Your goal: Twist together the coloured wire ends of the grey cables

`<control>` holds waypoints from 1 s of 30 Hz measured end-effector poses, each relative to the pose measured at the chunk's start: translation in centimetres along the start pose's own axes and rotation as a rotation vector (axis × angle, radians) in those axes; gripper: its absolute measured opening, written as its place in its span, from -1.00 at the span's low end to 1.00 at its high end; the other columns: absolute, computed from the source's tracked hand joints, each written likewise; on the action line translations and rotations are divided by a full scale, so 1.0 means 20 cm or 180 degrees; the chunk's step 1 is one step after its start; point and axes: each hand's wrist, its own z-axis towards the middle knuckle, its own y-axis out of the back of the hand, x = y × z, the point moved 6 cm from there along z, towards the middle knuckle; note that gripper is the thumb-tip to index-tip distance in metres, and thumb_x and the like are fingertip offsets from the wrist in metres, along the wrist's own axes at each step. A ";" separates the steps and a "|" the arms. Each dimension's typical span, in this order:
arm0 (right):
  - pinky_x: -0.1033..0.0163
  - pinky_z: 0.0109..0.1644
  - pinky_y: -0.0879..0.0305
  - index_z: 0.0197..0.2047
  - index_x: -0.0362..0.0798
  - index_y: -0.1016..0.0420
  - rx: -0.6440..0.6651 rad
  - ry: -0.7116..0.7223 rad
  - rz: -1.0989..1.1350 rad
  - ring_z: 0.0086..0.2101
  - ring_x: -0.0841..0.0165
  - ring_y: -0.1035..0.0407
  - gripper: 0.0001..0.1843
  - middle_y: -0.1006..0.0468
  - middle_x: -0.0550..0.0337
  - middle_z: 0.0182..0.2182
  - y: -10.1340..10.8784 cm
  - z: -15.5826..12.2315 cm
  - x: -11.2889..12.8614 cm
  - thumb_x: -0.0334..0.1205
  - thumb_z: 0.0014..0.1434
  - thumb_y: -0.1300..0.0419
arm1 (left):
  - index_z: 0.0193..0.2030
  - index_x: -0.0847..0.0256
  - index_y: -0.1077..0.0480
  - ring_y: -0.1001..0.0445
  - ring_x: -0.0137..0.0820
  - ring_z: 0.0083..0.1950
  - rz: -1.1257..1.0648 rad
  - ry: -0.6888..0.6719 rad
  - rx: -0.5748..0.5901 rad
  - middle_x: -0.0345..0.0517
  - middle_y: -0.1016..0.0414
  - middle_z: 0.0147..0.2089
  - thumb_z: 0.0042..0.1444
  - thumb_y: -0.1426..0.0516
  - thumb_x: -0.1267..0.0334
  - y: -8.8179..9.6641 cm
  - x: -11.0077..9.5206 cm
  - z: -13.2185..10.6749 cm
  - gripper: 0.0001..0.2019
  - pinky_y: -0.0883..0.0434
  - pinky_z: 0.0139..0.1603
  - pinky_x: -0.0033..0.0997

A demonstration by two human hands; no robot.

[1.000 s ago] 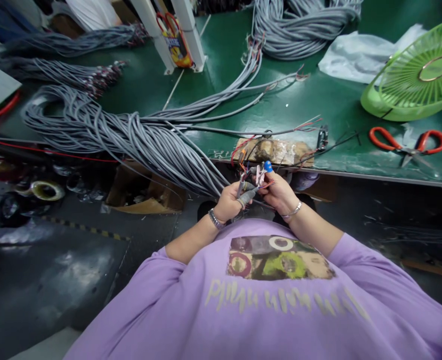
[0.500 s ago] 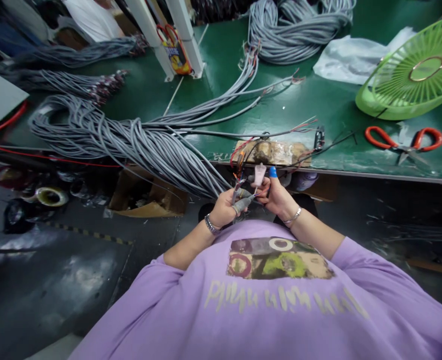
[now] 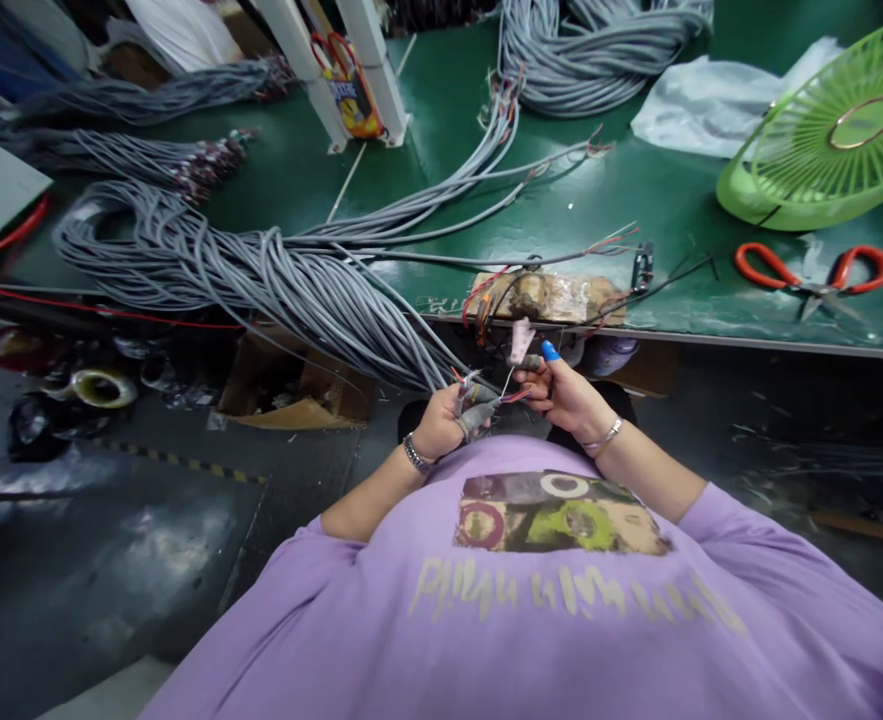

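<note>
My left hand (image 3: 441,422) is closed around the stripped end of a grey cable (image 3: 477,410), just below the green table's front edge (image 3: 711,340). Thin red and coloured wires fan out of that end. My right hand (image 3: 567,392) pinches one of these fine wires (image 3: 514,396) beside it, with a blue cot on a fingertip and pale tape on another. The cable runs back into a thick grey cable bundle (image 3: 291,280) that hangs off the table to the left.
A taped brown block (image 3: 553,296) with wires sits at the table edge above my hands. Red-handled scissors (image 3: 812,275) and a green fan (image 3: 823,135) lie to the right. More grey cable coils (image 3: 591,50) lie at the back. Tape rolls (image 3: 100,385) and a cardboard box (image 3: 283,385) stand on the floor.
Both hands have dropped slightly and drawn a little apart, the left moving down and left with the cable end. The right hand still pinches a wire. The view shifted a bit.
</note>
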 end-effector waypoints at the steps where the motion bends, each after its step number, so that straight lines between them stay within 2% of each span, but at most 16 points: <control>1: 0.50 -0.72 0.29 -0.36 -0.09 -0.40 -0.0015 0.0002 0.0000 -0.68 0.62 0.02 -0.48 -0.47 0.22 -0.50 0.00 0.00 0.00 0.27 0.15 -0.25 | -0.33 0.29 -0.41 -0.29 -0.60 -0.64 -0.0021 -0.0009 -0.0011 -0.25 -0.45 -0.55 -0.08 -0.36 -0.10 0.00 0.00 0.00 -0.54 -0.26 -0.62 -0.59; 4: 0.48 -0.72 0.32 -0.38 -0.08 -0.40 -0.0076 0.0065 -0.0080 -0.69 0.63 0.05 -0.45 -0.46 0.23 -0.51 0.00 0.00 0.02 0.30 0.10 -0.27 | -0.29 0.29 -0.45 -0.37 -0.56 -0.57 -0.0090 -0.0015 0.0053 -0.19 -0.49 -0.50 -0.07 -0.36 -0.10 -0.01 0.00 0.02 -0.54 -0.34 -0.55 -0.56; 6: 0.46 -0.72 0.32 -0.39 -0.09 -0.41 -0.0143 0.0213 -0.0226 -0.70 0.63 0.08 -0.43 -0.46 0.23 -0.52 0.01 0.00 0.04 0.32 0.07 -0.29 | -0.28 0.30 -0.49 -0.48 -0.48 -0.44 -0.0120 -0.0089 0.0223 -0.10 -0.55 -0.42 -0.05 -0.35 -0.11 -0.03 -0.01 0.04 -0.54 -0.44 -0.40 -0.49; 8: 0.43 -0.71 0.31 -0.43 -0.09 -0.42 -0.0298 0.0610 -0.0429 -0.70 0.63 0.14 -0.43 -0.41 0.26 -0.57 0.03 -0.02 0.07 0.31 0.04 -0.31 | -0.28 0.31 -0.53 -0.55 -0.39 -0.27 -0.0044 -0.0205 0.0477 0.00 -0.60 -0.30 0.01 -0.31 -0.15 -0.05 -0.02 0.05 -0.53 -0.49 -0.22 -0.43; 10: 0.42 -0.70 0.24 -0.48 -0.08 -0.42 -0.0535 0.1303 -0.0706 -0.70 0.61 0.16 -0.46 -0.32 0.30 -0.64 0.05 -0.09 0.12 0.28 0.02 -0.34 | -0.26 0.31 -0.56 -0.56 -0.36 -0.21 0.0099 -0.0253 0.0705 0.04 -0.61 -0.24 0.07 -0.25 -0.18 -0.06 -0.03 0.07 -0.52 -0.48 -0.17 -0.41; 12: 0.38 -0.65 0.03 -0.52 -0.05 -0.46 -0.0659 0.2048 -0.1155 -0.66 0.55 0.00 -0.52 -0.31 0.27 -0.64 0.03 -0.18 0.17 0.21 0.00 -0.38 | -0.22 0.30 -0.56 -0.52 -0.40 -0.30 0.0332 -0.0151 0.0910 0.04 -0.60 -0.24 0.14 -0.20 -0.17 -0.07 -0.02 0.08 -0.52 -0.45 -0.26 -0.43; 14: 0.30 -0.51 -0.24 -0.48 -0.03 -0.55 -0.0513 0.2491 -0.1731 -0.53 0.42 -0.24 -0.63 -0.43 0.18 -0.55 -0.02 -0.28 0.19 0.11 -0.01 -0.42 | -0.24 0.28 -0.55 -0.46 -0.45 -0.40 0.0713 -0.0087 0.1144 0.00 -0.59 -0.29 0.20 -0.15 -0.11 -0.07 -0.01 0.07 -0.57 -0.39 -0.36 -0.47; 16: 0.22 -0.34 -0.37 -0.35 0.00 -0.63 -0.0238 0.2549 -0.2142 -0.41 0.33 -0.37 -0.72 -0.53 0.12 -0.41 -0.07 -0.33 0.18 0.02 -0.02 -0.44 | -0.35 0.26 -0.52 -0.43 -0.46 -0.43 0.1184 -0.0184 0.1398 -0.08 -0.55 -0.37 0.24 -0.12 0.00 -0.08 -0.02 0.06 -0.65 -0.35 -0.36 -0.49; 18: 0.20 -0.28 -0.41 -0.20 0.03 -0.64 -0.0030 0.2383 -0.2128 -0.37 0.32 -0.41 -0.70 -0.55 0.13 -0.36 -0.10 -0.36 0.16 -0.03 0.01 -0.44 | -0.43 0.23 -0.47 -0.42 -0.46 -0.43 0.1559 -0.0380 0.1526 -0.16 -0.51 -0.45 0.23 -0.11 0.13 -0.09 -0.05 0.06 -0.72 -0.32 -0.35 -0.51; 21: 0.23 -0.32 -0.42 -0.15 0.05 -0.60 0.0034 0.2150 -0.1743 -0.42 0.36 -0.40 -0.64 -0.53 0.17 -0.41 -0.11 -0.35 0.14 -0.02 -0.01 -0.46 | -0.39 0.17 -0.47 -0.38 -0.47 -0.45 0.1858 -0.0502 0.1392 -0.24 -0.48 -0.48 0.13 -0.13 0.30 -0.09 -0.08 0.06 -0.88 -0.26 -0.38 -0.52; 25: 0.20 -0.36 -0.44 -0.29 0.01 -0.58 -0.0215 0.2140 -0.1846 -0.46 0.35 -0.40 -0.68 -0.55 0.16 -0.43 -0.11 -0.35 0.14 -0.06 -0.08 -0.50 | -0.39 0.15 -0.46 -0.33 -0.45 -0.47 0.2042 -0.0424 0.0922 -0.26 -0.46 -0.49 0.00 -0.22 0.35 -0.08 -0.08 0.06 -0.97 -0.21 -0.41 -0.50; 27: 0.18 -0.33 -0.46 -0.33 0.01 -0.57 -0.0279 0.2278 -0.1950 -0.45 0.33 -0.42 -0.72 -0.56 0.16 -0.43 -0.12 -0.36 0.16 -0.08 -0.06 -0.50 | -0.35 0.17 -0.45 -0.35 -0.44 -0.45 0.1897 -0.0437 0.0743 -0.23 -0.48 -0.45 -0.02 -0.28 0.29 -0.08 -0.08 0.04 -0.90 -0.24 -0.40 -0.50; 30: 0.17 -0.31 -0.46 -0.34 0.02 -0.57 -0.0404 0.2466 -0.2015 -0.43 0.32 -0.42 -0.74 -0.56 0.16 -0.43 -0.12 -0.38 0.19 -0.09 -0.06 -0.49 | -0.25 0.22 -0.45 -0.44 -0.43 -0.34 0.1150 -0.0514 0.0475 -0.16 -0.54 -0.31 0.01 -0.33 0.17 -0.09 -0.09 -0.02 -0.76 -0.36 -0.29 -0.48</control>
